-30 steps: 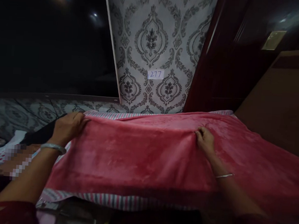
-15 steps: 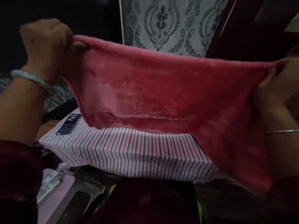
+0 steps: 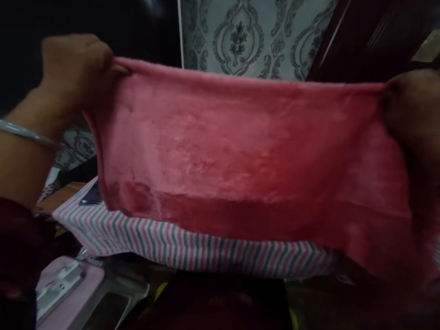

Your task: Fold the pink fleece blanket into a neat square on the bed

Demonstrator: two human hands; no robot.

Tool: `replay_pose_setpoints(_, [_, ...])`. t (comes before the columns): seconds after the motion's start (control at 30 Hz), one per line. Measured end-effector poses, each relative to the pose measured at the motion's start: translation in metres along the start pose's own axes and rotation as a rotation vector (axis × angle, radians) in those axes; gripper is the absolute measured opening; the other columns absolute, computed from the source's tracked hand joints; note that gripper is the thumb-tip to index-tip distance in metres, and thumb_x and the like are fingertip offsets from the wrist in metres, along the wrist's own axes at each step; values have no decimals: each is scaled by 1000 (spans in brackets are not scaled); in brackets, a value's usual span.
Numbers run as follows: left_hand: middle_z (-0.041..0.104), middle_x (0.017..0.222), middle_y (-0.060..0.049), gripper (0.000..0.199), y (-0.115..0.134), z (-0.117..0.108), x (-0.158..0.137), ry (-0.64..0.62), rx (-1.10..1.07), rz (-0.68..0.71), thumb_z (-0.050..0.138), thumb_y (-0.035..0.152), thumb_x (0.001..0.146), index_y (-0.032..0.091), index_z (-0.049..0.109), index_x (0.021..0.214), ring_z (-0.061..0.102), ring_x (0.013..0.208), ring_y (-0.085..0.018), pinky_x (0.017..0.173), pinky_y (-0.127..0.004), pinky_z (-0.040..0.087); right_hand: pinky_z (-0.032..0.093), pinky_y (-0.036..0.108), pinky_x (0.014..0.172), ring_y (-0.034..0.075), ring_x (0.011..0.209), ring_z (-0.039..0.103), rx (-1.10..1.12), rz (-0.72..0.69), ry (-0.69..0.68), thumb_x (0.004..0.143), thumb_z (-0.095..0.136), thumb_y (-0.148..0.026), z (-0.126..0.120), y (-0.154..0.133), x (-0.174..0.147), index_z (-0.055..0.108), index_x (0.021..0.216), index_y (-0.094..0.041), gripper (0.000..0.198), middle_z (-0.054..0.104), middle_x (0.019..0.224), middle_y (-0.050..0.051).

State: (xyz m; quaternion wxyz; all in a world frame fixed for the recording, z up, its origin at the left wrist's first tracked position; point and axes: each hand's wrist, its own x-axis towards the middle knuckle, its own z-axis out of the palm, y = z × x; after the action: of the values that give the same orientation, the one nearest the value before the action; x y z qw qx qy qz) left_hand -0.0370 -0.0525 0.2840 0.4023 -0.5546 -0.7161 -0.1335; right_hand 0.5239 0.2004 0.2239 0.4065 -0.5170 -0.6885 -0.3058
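- One pink-red fleece blanket [image 3: 236, 151] hangs stretched between our left hand [image 3: 78, 67] and our right hand [image 3: 427, 114], its upper edge nearly level.
- Our left hand is curled into a fist around the blanket's upper left end.
- Our right hand is closed on the other end; it is blurred, and we cannot make out each finger.
- Below the blanket we see a striped cloth [image 3: 199, 249], its near side hanging down; what it covers is hidden from us.
- On that cloth's left end lies a dark phone [image 3: 89, 196], partly behind the blanket.
- At lower left we see a pink and grey plastic piece [image 3: 93, 282]; whether it is a bin or a stool we cannot tell, and its dark opening shows us no contents.
- On its pink top lies a white power strip [image 3: 60, 292].
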Motion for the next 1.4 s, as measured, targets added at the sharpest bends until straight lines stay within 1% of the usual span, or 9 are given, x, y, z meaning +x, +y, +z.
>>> replay_pose_setpoints(0.13, [63, 119, -17, 80, 12, 52, 1, -135, 46, 69, 13, 55, 104, -8, 63, 111, 57, 126, -36, 88, -41, 38, 28, 38, 64, 20, 92, 66, -48, -33, -268, 108, 33, -46, 39, -40, -24, 69, 117, -5, 55, 69, 115, 21])
replay_pose_setpoints(0.33, [65, 115, -20, 25, 9, 181, -3, -398, -36, 120, 50, 23, 99, 6, 67, 107, 61, 115, -31, 94, -39, 46, 30, 31, 63, 20, 88, 61, -123, -232, -540, 108, 40, -27, 118, -74, -60, 63, 121, -10, 31, 67, 117, 17])
replay_pose_setpoints(0.47, [66, 115, -19, 25, 16, 256, -16, -503, -133, 13, 48, 20, 94, 12, 68, 108, 62, 113, -32, 92, -38, 48, 31, 31, 65, 22, 92, 60, -117, -261, -706, 108, 36, -26, 163, -93, -71, 62, 120, -10, 32, 65, 116, 17])
replay_pose_setpoints(0.63, [68, 117, -23, 31, 25, 321, -16, -535, -165, -178, 42, 22, 95, 11, 67, 111, 66, 106, -34, 86, -39, 49, 31, 32, 69, 23, 93, 60, -86, -289, -752, 109, 38, -23, 215, -97, -57, 61, 120, -7, 31, 65, 114, 19])
replay_pose_setpoints(0.83, [73, 104, -24, 30, 38, 369, 6, -584, -148, -261, 46, 26, 93, 12, 71, 101, 68, 102, -38, 86, -42, 49, 28, 31, 67, 20, 87, 60, -49, -284, -736, 108, 41, -21, 284, -96, -31, 63, 116, -5, 28, 66, 110, 20])
replay_pose_setpoints(1.03, [67, 119, -28, 32, 49, 414, 5, -553, -224, -269, 47, 25, 93, 8, 71, 104, 57, 123, -42, 106, -53, 40, 32, 31, 70, 21, 90, 62, 39, -271, -867, 106, 43, -17, 346, -100, -65, 64, 113, -7, 24, 67, 110, 21])
replay_pose_setpoints(1.17, [66, 120, -25, 25, 49, 440, -4, -601, -460, -428, 55, 16, 85, 9, 72, 103, 58, 124, -38, 109, -47, 41, 34, 32, 68, 22, 87, 64, 80, -139, -969, 105, 43, -24, 362, -98, -100, 66, 111, -11, 27, 68, 115, 20])
replay_pose_setpoints(1.27, [64, 128, -24, 43, 43, 446, -12, -605, -528, -541, 59, 13, 80, 8, 66, 122, 59, 125, -33, 109, -40, 43, 38, 34, 70, 25, 93, 65, 111, -52, -989, 106, 39, -30, 367, -92, -108, 67, 117, -11, 36, 67, 122, 22])
replay_pose_setpoints(1.4, [67, 125, -22, 59, 25, 428, -33, -618, -654, -758, 63, 22, 81, 6, 54, 138, 66, 111, -31, 96, -39, 51, 46, 40, 80, 32, 101, 65, 129, -185, -865, 99, 45, -25, 365, -88, -102, 66, 125, -7, 38, 67, 122, 27])
